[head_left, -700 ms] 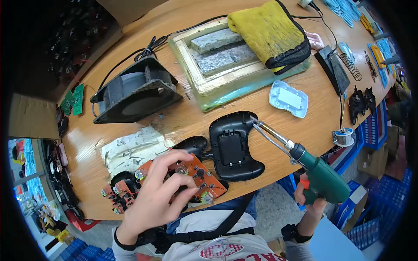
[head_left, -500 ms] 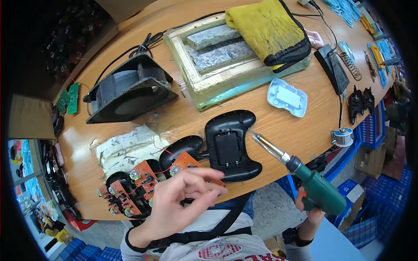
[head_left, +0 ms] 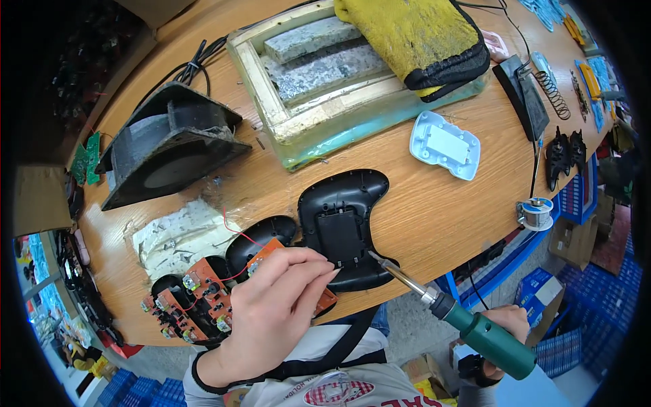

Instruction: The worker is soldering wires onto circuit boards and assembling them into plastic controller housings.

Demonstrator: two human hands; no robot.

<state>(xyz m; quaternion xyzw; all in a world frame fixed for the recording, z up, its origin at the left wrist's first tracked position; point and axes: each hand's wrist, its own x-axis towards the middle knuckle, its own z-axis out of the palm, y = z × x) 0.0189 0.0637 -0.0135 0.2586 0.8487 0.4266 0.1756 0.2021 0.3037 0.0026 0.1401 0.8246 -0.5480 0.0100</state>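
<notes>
A black game controller shell [head_left: 313,197] lies inside up near the table's front edge, a rectangular battery box in its middle. My left hand [head_left: 268,298] is closed in a pinch at the shell's lower edge, by small metal contacts; anything between the fingertips is too small to make out. In my right hand [head_left: 508,323] is a green soldering iron [head_left: 485,332], gripped from behind and partly hiding the fingers. Its metal tip reaches the shell's lower right part, close to the contacts. Beside my left hand sit several orange circuit boards [head_left: 203,277] in black shells, with red wires.
A black fan [head_left: 173,152] stands at left, near a torn pale sheet [head_left: 180,237]. Behind are a wooden-framed tray [head_left: 315,122] with stone slabs and a yellow cloth [head_left: 413,41]. A light-blue plastic cover [head_left: 445,146], a solder spool [head_left: 536,214] and an iron stand [head_left: 521,98] lie right.
My left hand has closed from loosely spread fingers into a pinch at the shell's lower edge. The iron's tip has moved down and left to the shell's lower right. The view has shifted slightly.
</notes>
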